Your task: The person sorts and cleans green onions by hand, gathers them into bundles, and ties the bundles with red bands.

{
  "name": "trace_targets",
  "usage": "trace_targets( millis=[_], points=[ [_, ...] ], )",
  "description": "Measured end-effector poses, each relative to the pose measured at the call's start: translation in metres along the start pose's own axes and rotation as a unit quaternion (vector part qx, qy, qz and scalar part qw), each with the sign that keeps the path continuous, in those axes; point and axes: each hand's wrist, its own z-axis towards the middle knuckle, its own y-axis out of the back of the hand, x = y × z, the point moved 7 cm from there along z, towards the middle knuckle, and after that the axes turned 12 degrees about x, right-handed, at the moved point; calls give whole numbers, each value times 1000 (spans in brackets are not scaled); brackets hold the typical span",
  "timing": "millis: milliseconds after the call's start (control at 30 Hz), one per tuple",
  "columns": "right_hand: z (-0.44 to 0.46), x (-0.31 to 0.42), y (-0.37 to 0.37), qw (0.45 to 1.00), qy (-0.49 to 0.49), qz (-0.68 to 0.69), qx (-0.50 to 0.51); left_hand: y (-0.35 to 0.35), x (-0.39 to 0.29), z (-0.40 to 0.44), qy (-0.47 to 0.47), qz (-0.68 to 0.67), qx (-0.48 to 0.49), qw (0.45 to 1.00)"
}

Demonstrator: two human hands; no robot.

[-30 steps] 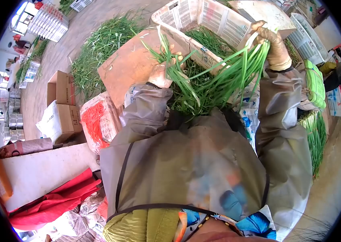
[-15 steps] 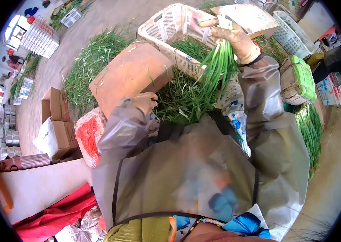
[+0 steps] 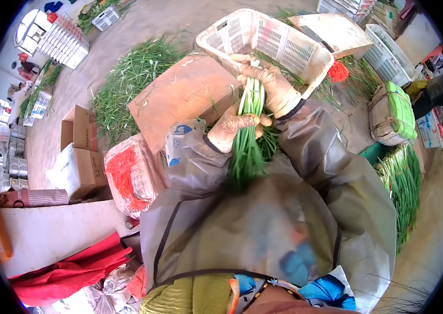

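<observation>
A bunch of chives (image 3: 246, 152) is upright in front of my apron, white stem ends up and green leaves hanging down. My gloved left hand (image 3: 228, 128) wraps around its middle. Higher up, my gloved right hand (image 3: 278, 88) closes on the white stems, its fingers partly hidden behind them. Beyond my hands sits a white plastic crate (image 3: 313, 60) with some greens. A brown board (image 3: 179, 97) lies tilted beside my left forearm, and more loose greens are partly hidden under my hands.
At left are a sack with red ties (image 3: 151, 180), a cardboard box (image 3: 86, 172) and a heap of greens (image 3: 127, 83) on the floor. To the right are a green-wrapped bundle (image 3: 400, 111) and stacked chives (image 3: 405, 199). Red ties (image 3: 338, 71) hang by the crate.
My right hand has brought the bunch from over the crate in toward my body. My left hand has risen from beside the board and taken hold of the bunch.
</observation>
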Motion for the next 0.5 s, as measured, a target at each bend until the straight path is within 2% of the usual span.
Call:
trace_targets(
  millis=[33,67,100,133,167,200,233,267,333,367,433,500],
  points=[
    [7,-3,24,1000,14,-12,-11,3,2,-5,1,50,-21,999],
    [6,-1,40,996,13,58,-71,9,8,-9,34,86,-23,995],
    [19,0,74,987,61,120,-84,7,11,-13,32,85,-8,996],
    [21,13,92,993,85,56,-56,11,16,-18,42,83,-13,996],
    [13,29,109,975,88,-131,-159,14,19,-23,55,82,-18,995],
    [14,33,105,954,15,-269,-129,13,18,-26,56,83,-20,995],
    [18,35,100,909,-56,-402,-94,11,15,-29,50,67,-27,996],
    [21,35,97,908,-55,-404,-92,11,13,-29,42,50,-33,997],
    [17,43,21,843,90,-525,79,15,14,-27,37,35,-28,998],
    [18,38,4,821,26,-560,111,16,14,-27,31,23,-23,999],
    [20,-4,-5,801,-91,-540,241,14,11,-25,34,30,-22,999],
    [20,-17,2,801,-77,-554,212,20,11,-25,39,44,-34,998]
  ],
)
